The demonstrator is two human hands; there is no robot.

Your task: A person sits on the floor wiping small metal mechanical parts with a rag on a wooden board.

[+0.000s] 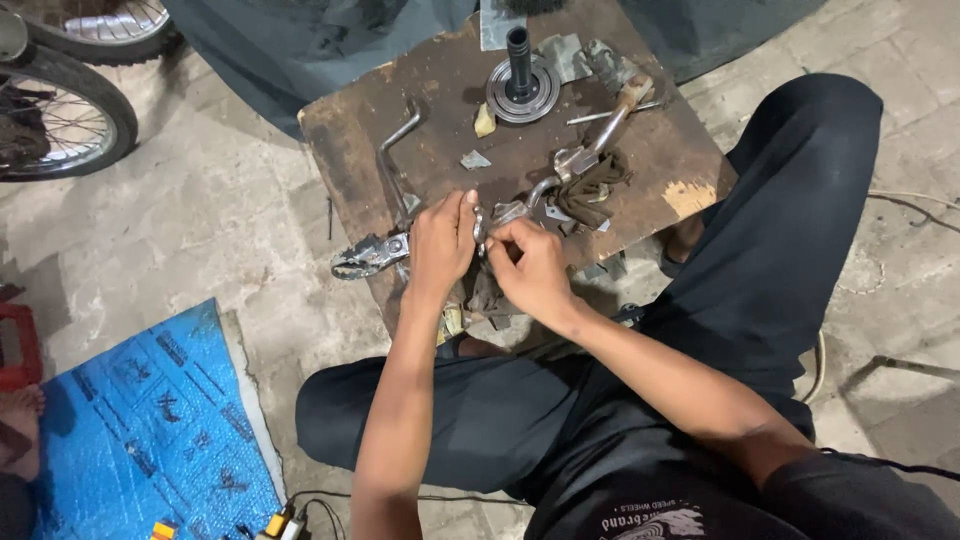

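Round metal gear hub with black shaft [518, 85], bicycle wheel [60, 110], blue tarp [150, 420] — red stool [18, 345]

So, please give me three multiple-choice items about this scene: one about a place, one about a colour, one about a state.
1. Where does the round metal gear with the black shaft stand?
A. on the far part of the wooden board
B. on the blue mat
C. on the person's lap

2. What colour is the mat on the floor?
A. red
B. blue
C. green

3. What are the hands doing?
A. resting on the knees
B. both pinching a small metal part
C. holding the wheel

Answers: 1 A, it stands near the board's far edge. 2 B, it is shiny blue. 3 B, left hand and right hand meet at the small metal part.
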